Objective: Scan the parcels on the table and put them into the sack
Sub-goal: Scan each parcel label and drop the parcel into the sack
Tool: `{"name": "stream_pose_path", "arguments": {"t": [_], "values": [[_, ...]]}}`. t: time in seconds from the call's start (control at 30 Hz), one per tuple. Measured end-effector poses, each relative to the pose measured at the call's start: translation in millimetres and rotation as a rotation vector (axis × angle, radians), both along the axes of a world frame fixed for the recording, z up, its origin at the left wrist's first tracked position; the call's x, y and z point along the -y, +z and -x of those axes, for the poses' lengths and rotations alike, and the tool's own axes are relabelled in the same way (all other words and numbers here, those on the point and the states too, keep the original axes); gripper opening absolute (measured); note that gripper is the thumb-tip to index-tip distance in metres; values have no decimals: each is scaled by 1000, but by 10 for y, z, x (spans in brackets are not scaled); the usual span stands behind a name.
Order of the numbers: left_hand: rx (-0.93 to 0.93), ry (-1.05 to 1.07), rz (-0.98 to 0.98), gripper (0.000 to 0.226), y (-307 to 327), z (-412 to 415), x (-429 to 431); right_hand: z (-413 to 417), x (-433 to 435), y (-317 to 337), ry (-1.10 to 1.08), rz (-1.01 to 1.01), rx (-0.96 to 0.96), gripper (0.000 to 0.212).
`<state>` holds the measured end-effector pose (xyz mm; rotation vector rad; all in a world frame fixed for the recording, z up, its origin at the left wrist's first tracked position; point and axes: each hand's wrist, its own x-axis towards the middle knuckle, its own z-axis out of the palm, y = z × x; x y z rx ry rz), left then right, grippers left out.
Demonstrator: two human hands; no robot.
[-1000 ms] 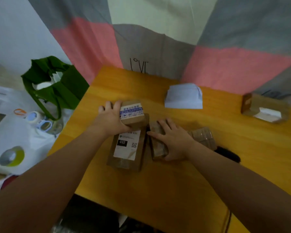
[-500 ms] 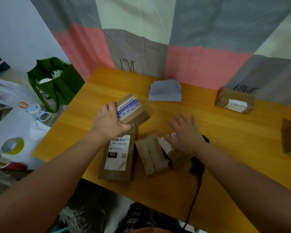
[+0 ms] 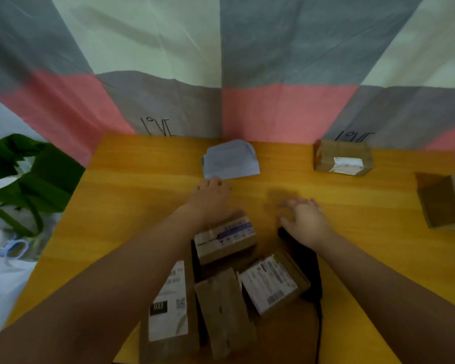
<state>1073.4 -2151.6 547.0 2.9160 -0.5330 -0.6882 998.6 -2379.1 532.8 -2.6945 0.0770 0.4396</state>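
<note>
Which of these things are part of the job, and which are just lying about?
Job: blue-labelled box, flat parcel, plain brown parcel, white-labelled parcel, white packet, back box, right-hand box, black scanner, green sack.
Lying about: tape rolls, patterned cloth.

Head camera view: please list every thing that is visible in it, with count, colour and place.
near parcels: four, brown cardboard, clustered at the table's near edge
far parcels: two, brown, back right of the table
soft parcel: one, white, back middle
scanner: one, black, right of the cluster
sack: one, green, left of the table
tape rolls: about two, bluish, blurred, below the sack
table: one, yellow wood
backdrop cloth: one, grey, pink and pale, behind the table
left hand: one, fingertips near the soft parcel
right hand: one, fingers relaxed, over the scanner's far end
</note>
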Motion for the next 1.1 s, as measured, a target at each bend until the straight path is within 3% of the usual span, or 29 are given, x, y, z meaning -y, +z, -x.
{"name": "stream_pose_path", "arguments": {"t": [0.07, 0.17, 0.27, 0.33, 0.43, 0.57, 0.67, 0.77, 0.93, 1.1], "values": [[125, 19, 50, 71, -140, -440, 103, -235, 10, -20, -40, -25, 40, 41], [198, 32, -41, 79, -438, -1069, 259, -545, 52, -127, -81, -38, 94, 43], [95, 116, -37, 83, -677, -1485, 310, -705, 128, -245, -110, -27, 106, 45], [33, 85, 31, 71, -723, -1585, 324, -728, 164, -295, -128, -37, 107, 46], [-67, -30, 326, 52, -686, -1376, 451, -660, 226, -316, -169, -45, 95, 46], [-227, -251, 252, 34, -554, -726, 667, -341, 393, -289, -195, -40, 66, 41], [-151, -263, 149, 35, -392, -489, 877, -63, 618, -264, -192, -15, 29, 42], [-51, -216, 215, 28, -241, -479, 1276, 75, 923, -185, -232, -10, 33, 43], [44, -278, 294, 54, -215, -527, 2244, 170, 1584, -102, -323, 11, 108, 45], [-53, -156, 82, 76, -537, -723, 3092, 211, 2396, -261, -442, 264, 53, 68]]}}
